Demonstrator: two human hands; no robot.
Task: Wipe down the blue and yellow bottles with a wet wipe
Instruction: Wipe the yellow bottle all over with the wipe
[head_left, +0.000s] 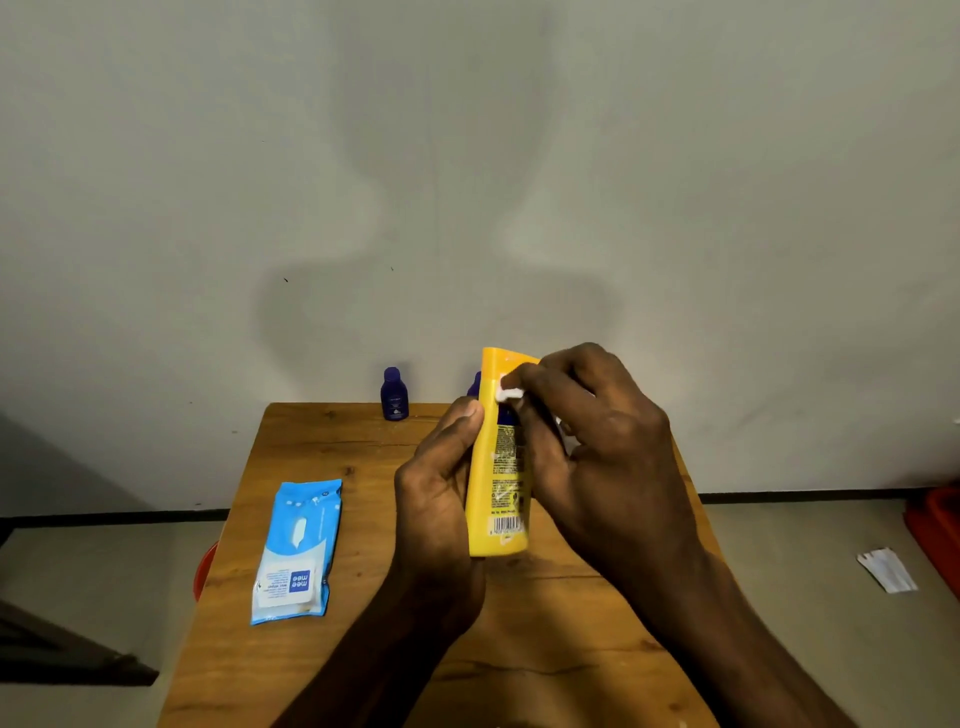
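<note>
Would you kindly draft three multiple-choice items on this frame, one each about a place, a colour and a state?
1. Where does the wet wipe pack lie?
A. on the floor
B. on the table, left of the hands
C. against the wall

2. What colour is the held bottle?
A. yellow
B. red
C. green

3. What is the right hand doing?
A. resting flat on the table
B. opening the pack
C. pressing a white wipe on the bottle

Answers:
1 B: it lies flat on the wooden table.
2 A: the left hand grips the yellow bottle.
3 C: the right hand pinches the wipe against the bottle's upper part.
</note>
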